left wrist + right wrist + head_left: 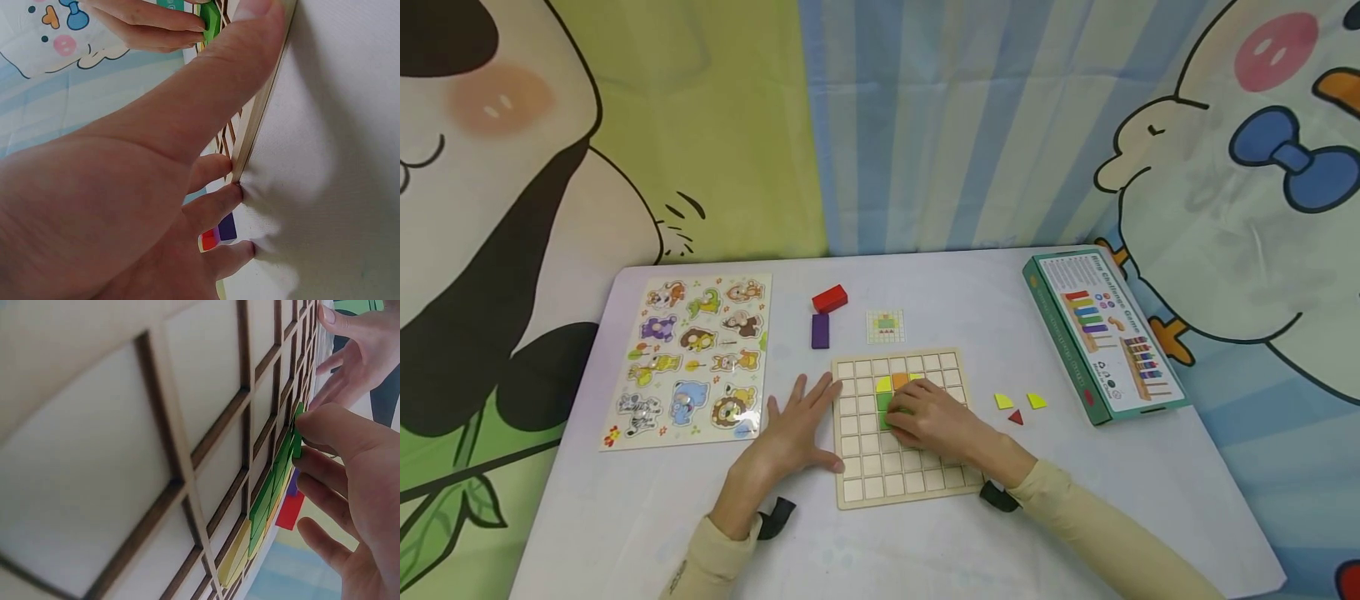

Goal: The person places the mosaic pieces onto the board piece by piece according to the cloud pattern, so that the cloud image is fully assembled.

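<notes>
A wooden grid board (872, 487) lies on the table in front of the person. Green square tiles (883, 402), an orange tile (899, 380) and yellow tiles (883, 384) fill some of its upper middle cells. Over these cells, the right hand (936, 417) pinches a green tile (298, 434) between thumb and finger, shown edge-on in the right wrist view. The left hand (793, 429) spreads along the board's left edge, its thumb (250, 37) touching the rim and its fingertips at the side. The right hand hides part of the tile group in the head view.
Two yellow pieces (1003, 401) and a red triangle (1016, 417) lie right of the board. Behind it are a pattern card (886, 327), a red block (830, 298) and a purple block (820, 332). An animal puzzle (688, 358) lies left, a green game box (1105, 333) right.
</notes>
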Tool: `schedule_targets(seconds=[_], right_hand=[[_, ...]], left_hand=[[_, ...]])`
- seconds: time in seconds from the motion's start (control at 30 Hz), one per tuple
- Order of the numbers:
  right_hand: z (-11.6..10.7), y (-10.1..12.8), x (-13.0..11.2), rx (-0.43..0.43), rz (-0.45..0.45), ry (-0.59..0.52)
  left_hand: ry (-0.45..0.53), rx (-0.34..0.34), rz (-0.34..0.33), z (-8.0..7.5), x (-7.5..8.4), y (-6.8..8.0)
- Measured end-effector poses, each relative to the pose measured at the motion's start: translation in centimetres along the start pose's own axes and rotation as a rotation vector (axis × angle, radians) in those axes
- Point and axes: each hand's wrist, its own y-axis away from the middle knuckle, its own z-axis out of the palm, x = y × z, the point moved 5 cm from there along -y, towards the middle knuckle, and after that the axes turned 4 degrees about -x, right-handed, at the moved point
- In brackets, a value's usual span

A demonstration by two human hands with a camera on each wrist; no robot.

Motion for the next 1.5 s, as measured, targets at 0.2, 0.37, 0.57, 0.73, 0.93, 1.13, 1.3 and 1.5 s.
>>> schedule_targets(seconds=[0.2,0.37,0.57,0.73,0.93,1.13,1.3,1.5], right_hand=[[0.3,0.0,-0.1,-0.03,0.005,0.029],[0.2,0.1,-0.1,-0.032,0.01,0.029],[0.1,0.1,-0.2,-0.021,0.007,0.017],[-0.4,0.3,0.2,0.002,0.029,-0.012],[-1.8,1.0,2.1,0.052,0.098,-0.021],[-3.2,3.0,4.4,0.058,0.172,-0.007],[-4.1,5.6,6.4,0.067,0.245,0.014],[-5.2,9.7,8.4,0.06,0.348,0.04]], left_hand=[[-0.001,-0.005,0.002,0.0,0.1,-0.1],[0.0,-0.004,0.0,0.0,0.1,-0.1],[0.003,-0.002,0.0,0.0,0.2,-0.1],[0.0,0.0,0.0,0.1,0.2,0.0],[0.013,-0.004,-0.004,0.1,0.2,0.0],[0.007,-0.005,-0.008,0.1,0.1,0.1],[0.009,-0.003,-0.012,0.0,0.1,0.1],[0.014,-0.003,-0.018,0.0,0.1,0.0]])
